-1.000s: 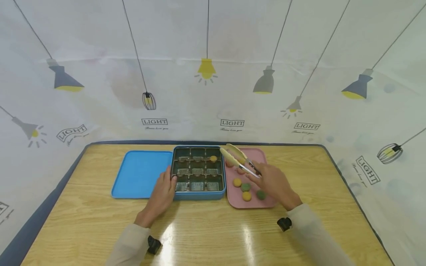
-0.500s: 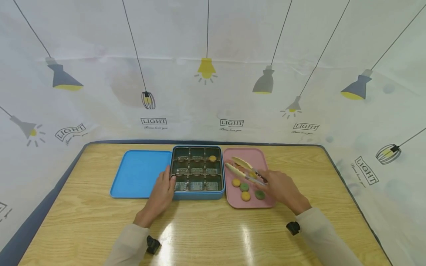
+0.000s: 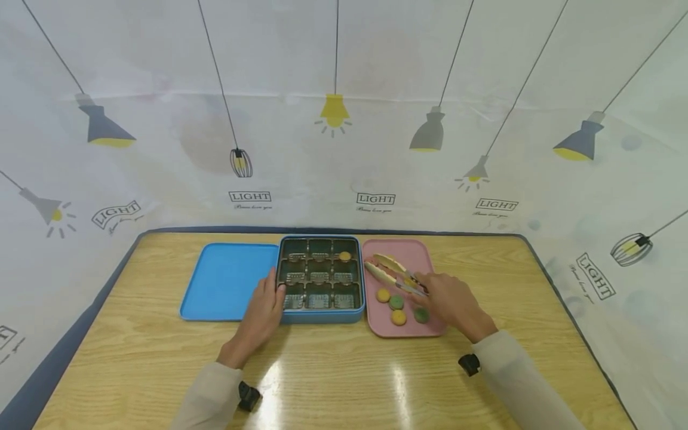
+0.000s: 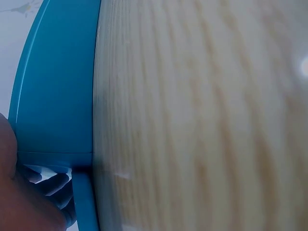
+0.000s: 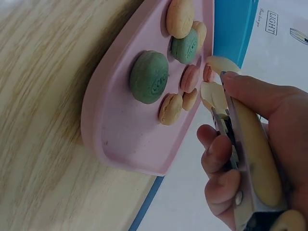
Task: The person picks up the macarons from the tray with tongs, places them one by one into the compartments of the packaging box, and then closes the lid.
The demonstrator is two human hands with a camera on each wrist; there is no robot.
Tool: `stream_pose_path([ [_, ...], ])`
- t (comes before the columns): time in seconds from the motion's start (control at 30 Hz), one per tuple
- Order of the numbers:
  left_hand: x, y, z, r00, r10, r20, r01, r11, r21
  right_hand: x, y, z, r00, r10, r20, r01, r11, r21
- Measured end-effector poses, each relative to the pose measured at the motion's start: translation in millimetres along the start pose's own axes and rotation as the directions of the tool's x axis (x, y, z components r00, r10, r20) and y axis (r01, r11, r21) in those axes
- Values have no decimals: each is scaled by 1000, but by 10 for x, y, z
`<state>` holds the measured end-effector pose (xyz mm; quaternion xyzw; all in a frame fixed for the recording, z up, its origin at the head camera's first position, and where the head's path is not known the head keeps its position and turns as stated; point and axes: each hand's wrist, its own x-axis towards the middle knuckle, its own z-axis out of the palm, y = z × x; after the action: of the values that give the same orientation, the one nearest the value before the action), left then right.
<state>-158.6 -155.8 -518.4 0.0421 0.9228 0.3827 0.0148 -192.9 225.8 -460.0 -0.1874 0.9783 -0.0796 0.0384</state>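
Macarons (image 3: 398, 317), round and domed, matte-looking: eight show on the pink tray (image 3: 379, 326) at right, one yellow in the blue box (image 3: 322, 318).

Far left, a flat blue panel (image 3: 236, 280), smooth, corners rounded, low raised edge, lying on the pale wood-grain worktop (image 3: 333, 364), whose glossy surface catches light.

Next, left hand (image 3: 258, 316): fingers extended, resting along the box's left wall; thumb apart from them, at the rim. Whether it presses hard, cannot tell.

Middle, the box, squarish and smooth-sided. Inside, a shiny dark plastic insert (image 3: 305, 285) moulded into nine compartments, three by three, with ribbed floors. The yellow macaron sits in the far right compartment.

Right of it, just beside, the pink tray: shallow, smooth, rounded corners, raised wall. Four yellow macarons, two green, two pink; frilled edges on some. The pink ones lie on its farther half.

Over that half, tongs (image 5: 252, 159): metal edges, cream handle, broad cream tips with scalloped edges. Tips stand apart near the pink macarons; contact unclear.

Farthest right, right hand (image 3: 450, 303): fingers curled round the tongs, thumb laid along one arm.
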Motion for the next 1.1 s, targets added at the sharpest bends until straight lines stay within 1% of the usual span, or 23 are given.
stream_pose_path([
  [0.33,0,-1,2,1000,4,2,-4,1000,-5,-71,0,-70,993,-25,-111,32,998,61],
  [0.43,0,-4,4,1000,4,3,-4,1000,-6,-85,-19,-89,988,-47,-148,57,996,64],
  [0.5,1,-9,8,1000,3,2,-3,1000,-4,-100,-43,-103,985,-63,-158,76,995,72],
  [0.73,-4,-20,13,1000,4,-5,-4,1000,-13,-157,-175,-140,981,-131,-142,142,988,68],
  [0.97,0,-15,16,1000,6,-6,-7,1000,-13,-170,-258,-127,977,-170,-131,179,982,57],
  [1.1,2,-18,22,1000,7,-9,-7,1000,-15,-164,-271,-113,977,-172,-124,180,982,55],
])
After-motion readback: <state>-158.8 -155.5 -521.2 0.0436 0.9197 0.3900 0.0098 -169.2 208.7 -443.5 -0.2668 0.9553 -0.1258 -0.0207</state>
